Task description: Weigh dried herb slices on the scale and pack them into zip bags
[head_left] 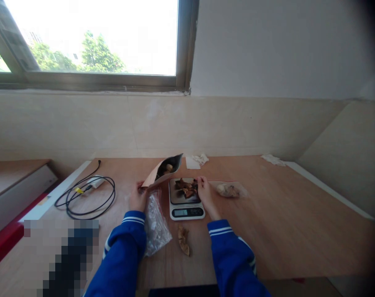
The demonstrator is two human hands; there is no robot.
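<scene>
My left hand [138,199] grips the lower end of a brown paper pouch [156,175], tilted with its dark-lined mouth open toward the upper right. Pale brown dried pieces [168,168] show inside it. To the right, a white kitchen scale [187,212] carries several curled dark brown dried slices [187,189] on its plate. My right hand [205,192] is at the plate's right edge, fingers closed on one dried slice, partly hidden. Below my left hand lies a clear zip bag [156,225]. One dried slice [183,240] rests on the table in front of the scale.
Right of the scale lies a clear bag with pale dried pieces [229,190]. A coiled black cable [113,194] with a white adapter [95,181] is at the left. White paper [193,162] and crumpled tissue [201,159] lie by the wall. A blurred dark patch [70,260] covers the lower left.
</scene>
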